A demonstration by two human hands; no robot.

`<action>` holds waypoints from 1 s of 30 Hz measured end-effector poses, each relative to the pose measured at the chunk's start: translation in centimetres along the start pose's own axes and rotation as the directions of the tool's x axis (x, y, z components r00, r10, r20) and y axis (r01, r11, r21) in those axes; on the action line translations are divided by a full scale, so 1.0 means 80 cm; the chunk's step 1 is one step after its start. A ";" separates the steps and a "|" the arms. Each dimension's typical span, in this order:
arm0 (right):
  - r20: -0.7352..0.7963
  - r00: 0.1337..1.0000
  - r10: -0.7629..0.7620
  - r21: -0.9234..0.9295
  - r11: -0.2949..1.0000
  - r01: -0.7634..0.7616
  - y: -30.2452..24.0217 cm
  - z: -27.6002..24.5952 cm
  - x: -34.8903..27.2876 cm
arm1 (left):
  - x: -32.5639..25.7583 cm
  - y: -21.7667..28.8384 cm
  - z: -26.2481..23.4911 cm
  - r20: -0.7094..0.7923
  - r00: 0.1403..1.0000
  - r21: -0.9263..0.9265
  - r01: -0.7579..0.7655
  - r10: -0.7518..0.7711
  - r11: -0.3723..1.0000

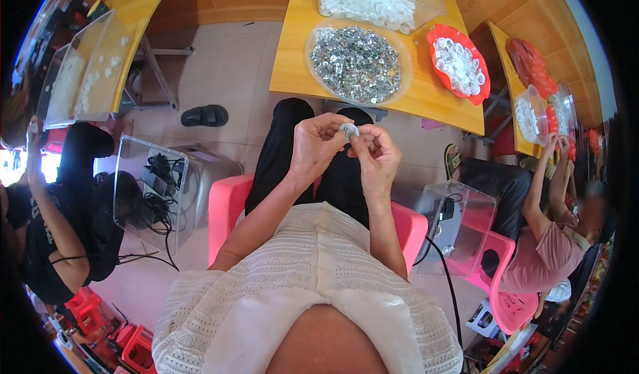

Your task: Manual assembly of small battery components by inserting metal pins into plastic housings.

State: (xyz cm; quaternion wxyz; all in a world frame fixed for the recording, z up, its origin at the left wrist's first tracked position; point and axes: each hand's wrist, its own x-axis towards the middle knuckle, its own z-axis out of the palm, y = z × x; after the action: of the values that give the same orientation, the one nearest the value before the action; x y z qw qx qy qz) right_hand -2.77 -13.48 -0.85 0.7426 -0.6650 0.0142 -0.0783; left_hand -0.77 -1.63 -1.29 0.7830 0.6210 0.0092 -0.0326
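Above my lap, my left hand (314, 146) and my right hand (377, 155) meet at the fingertips. Both are closed in a pinch on a small round white plastic piece (348, 129). My right thumb presses against its face, where a small greyish part shows; its kind is too small to make out. Beyond my hands, a round clear tray (359, 64) on the yellow table (291, 67) holds a heap of small shiny metal pieces. Beside it, a red scalloped dish (484, 74) contains white round plastic pieces like the one I hold.
Behind the metal pieces stands a clear bin (429, 4) of white pieces. Clear boxes with cables flank my pink chair (229, 204), one at left (123, 181), one at right (476, 221). A black slipper (205, 115) lies on the floor. People work at tables on both sides.
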 end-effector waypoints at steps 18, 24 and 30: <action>-0.017 0.996 0.085 0.025 0.996 -0.085 0.011 -0.006 -0.001 | 0.003 -0.008 -0.006 0.038 0.999 0.127 0.027 -0.032 0.992; -0.008 0.996 0.087 0.043 0.995 -0.087 0.009 -0.006 0.002 | 0.005 -0.004 -0.004 0.033 0.999 0.160 0.025 -0.031 0.987; -0.057 0.994 0.089 -0.014 0.996 -0.090 0.021 -0.014 0.005 | 0.006 -0.011 0.006 0.034 0.997 0.120 0.064 -0.068 0.991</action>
State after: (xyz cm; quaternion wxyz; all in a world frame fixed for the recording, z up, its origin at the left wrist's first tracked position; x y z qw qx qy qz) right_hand -2.34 -14.44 -2.60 0.7391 -0.6673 0.0655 -0.0637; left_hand -0.38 -2.31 -2.07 0.7434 0.6650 0.0130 -0.0706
